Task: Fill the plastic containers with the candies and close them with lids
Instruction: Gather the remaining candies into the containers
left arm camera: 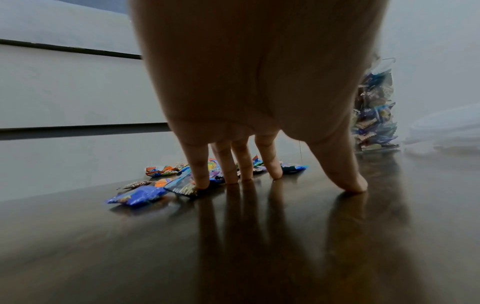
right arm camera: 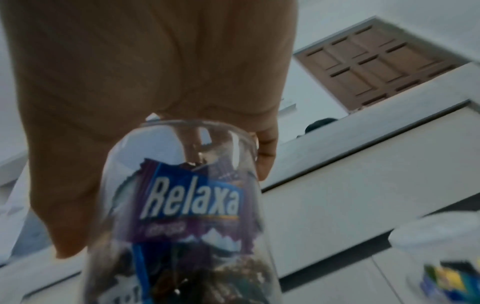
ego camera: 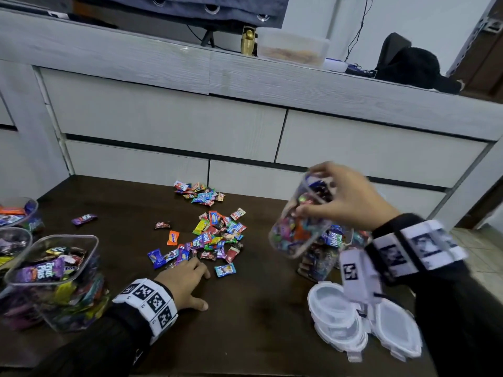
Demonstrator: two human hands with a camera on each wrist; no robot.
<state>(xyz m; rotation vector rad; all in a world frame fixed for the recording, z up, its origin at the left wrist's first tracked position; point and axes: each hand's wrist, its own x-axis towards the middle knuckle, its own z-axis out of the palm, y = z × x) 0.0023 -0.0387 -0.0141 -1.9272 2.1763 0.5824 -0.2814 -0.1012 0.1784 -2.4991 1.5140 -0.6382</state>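
Observation:
My right hand (ego camera: 310, 190) grips a clear plastic container (ego camera: 296, 221) by its open rim and holds it tilted in the air, packed with wrapped candies. In the right wrist view a Relaxa candy shows through the container (right arm camera: 182, 205), with my fingers (right arm camera: 265, 156) curled over its rim. Under it a second filled container (ego camera: 322, 259) stands on the dark table (ego camera: 258, 308). My left hand (ego camera: 194, 284) rests with straight fingers (left arm camera: 200, 170) on the table at the near edge of the loose candy pile (ego camera: 217, 235). Two white lids (ego camera: 337, 314) lie at the front right.
Several open containers filled with candies (ego camera: 51, 268) stand at the left edge. A smaller candy heap (ego camera: 200, 193) lies at the table's back, a purple candy (ego camera: 84, 219) apart on the left. White drawers (ego camera: 168, 118) rise behind the table.

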